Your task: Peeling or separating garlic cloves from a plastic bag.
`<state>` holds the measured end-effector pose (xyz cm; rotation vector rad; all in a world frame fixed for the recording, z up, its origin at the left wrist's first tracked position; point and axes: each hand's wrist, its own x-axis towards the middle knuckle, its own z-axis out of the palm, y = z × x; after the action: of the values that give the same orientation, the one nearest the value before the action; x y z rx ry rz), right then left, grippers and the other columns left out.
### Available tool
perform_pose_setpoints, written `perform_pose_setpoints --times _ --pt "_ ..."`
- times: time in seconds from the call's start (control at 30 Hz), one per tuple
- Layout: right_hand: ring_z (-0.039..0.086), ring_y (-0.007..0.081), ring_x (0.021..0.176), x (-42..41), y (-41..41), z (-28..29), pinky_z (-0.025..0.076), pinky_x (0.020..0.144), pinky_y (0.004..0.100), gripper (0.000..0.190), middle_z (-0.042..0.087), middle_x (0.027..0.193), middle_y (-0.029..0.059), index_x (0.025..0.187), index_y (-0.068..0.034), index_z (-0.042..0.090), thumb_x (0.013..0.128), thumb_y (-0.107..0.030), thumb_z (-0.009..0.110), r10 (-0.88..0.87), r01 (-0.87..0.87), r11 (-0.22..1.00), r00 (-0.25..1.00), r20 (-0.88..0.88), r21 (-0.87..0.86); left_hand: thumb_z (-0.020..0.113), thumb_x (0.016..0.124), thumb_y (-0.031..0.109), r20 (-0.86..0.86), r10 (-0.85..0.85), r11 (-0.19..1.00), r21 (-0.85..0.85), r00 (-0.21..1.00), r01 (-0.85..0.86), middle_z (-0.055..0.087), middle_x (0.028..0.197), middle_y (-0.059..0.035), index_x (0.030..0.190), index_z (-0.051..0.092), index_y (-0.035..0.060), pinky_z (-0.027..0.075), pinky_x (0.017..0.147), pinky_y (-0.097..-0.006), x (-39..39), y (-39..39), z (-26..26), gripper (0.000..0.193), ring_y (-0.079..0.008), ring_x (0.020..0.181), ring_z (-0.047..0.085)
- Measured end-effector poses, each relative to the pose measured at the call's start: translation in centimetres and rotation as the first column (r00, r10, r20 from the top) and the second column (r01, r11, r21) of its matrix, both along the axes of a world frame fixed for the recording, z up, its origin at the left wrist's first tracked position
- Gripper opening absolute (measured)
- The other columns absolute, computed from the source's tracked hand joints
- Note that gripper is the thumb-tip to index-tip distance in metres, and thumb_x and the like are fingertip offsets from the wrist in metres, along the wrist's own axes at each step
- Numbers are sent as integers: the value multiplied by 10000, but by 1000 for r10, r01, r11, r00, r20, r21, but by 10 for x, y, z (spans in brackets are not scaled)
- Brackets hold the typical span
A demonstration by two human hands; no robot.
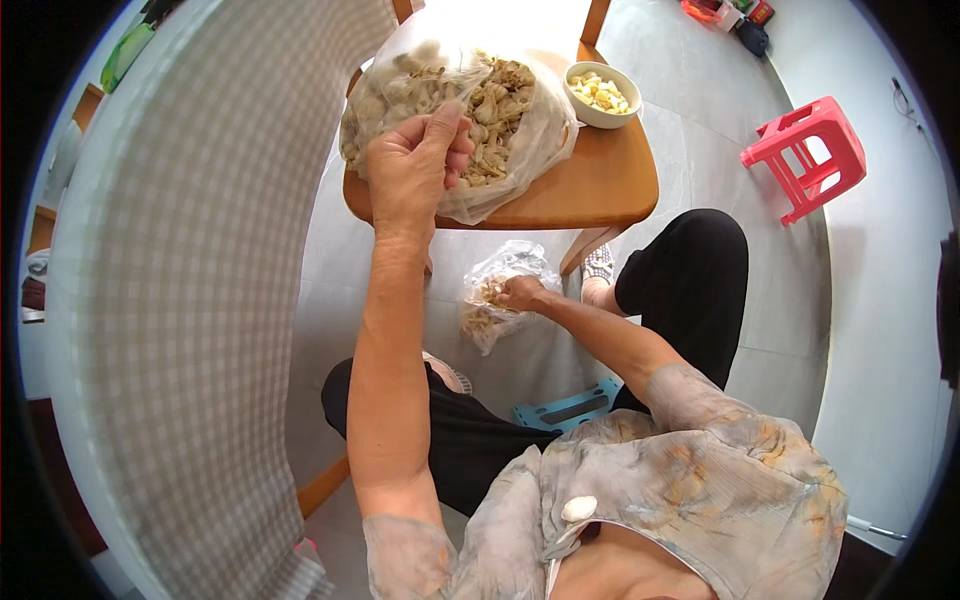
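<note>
A large translucent plastic bag [551, 142] of garlic bulbs [491, 112] lies open on the seat of a wooden chair [600, 176]. My left hand [431, 146] is at the front of this bag, its thumb and fingers closed on the bag's thin edge. Beside the bag, at the right of the seat, stands a white bowl [626, 116] holding peeled garlic cloves [598, 93]. My right hand [523, 292] is low down, at a smaller clear plastic bag [517, 259] on the floor with garlic skins [480, 322] in it; its fingertips are partly hidden there, and what they hold cannot be seen.
A checked cloth [195, 247] hangs over a table on the left. A red plastic stool [814, 161] stands on the right by the wall. Below me is a blue plastic stool [566, 409]. Several bags and boxes lie on the floor at the upper right.
</note>
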<state>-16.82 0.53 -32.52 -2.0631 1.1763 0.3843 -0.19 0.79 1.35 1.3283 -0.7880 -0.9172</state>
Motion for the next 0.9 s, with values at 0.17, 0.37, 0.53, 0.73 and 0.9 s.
perform_pose_setpoints --times 0.17,0.37,0.53,0.73,0.9 --pt "635 326 982 -15 -11 2 477 870 405 358 674 1021 189 947 -66 718 733 -343 641 0 17 986 995 97 -166 663 879 180 -1 -1 997 -79 1000 1 686 892 -83 1088 649 -9 470 492 -197 -6 -6 5 282 -88 645 619" --pt "661 294 809 5 -14 109 513 758 391 263 691 860 153 908 -81 716 779 -255 567 350 -358 934 917 191 8 615 892 116 -28 37 999 -3 999 -37 683 918 -78 1104 643 -3 475 514 -196 4 0 6 245 -87 667 614" --pt "636 140 724 4 -21 254 517 674 294 273 686 825 50 956 -39 680 853 -261 559 295 -421 822 891 345 385 600 892 96 -21 64 998 15 998 -64 681 889 -64 1092 639 -3 467 521 -189 6 -1 5 227 -75 655 592" --pt "621 114 699 3 -68 371 522 643 282 249 665 786 35 913 -17 667 876 -226 538 291 -389 913 832 473 123 583 894 76 -39 66 998 -18 997 -66 680 855 -83 1077 633 -33 474 493 -204 9 -4 -3 219 -87 624 595" --pt "656 259 683 24 -114 355 518 648 389 294 663 724 153 776 -12 675 836 -265 539 298 -97 783 925 234 -615 579 907 97 -36 23 1000 5 999 -22 683 886 -77 1133 612 -21 454 515 -195 -2 -10 -4 258 -75 646 585"
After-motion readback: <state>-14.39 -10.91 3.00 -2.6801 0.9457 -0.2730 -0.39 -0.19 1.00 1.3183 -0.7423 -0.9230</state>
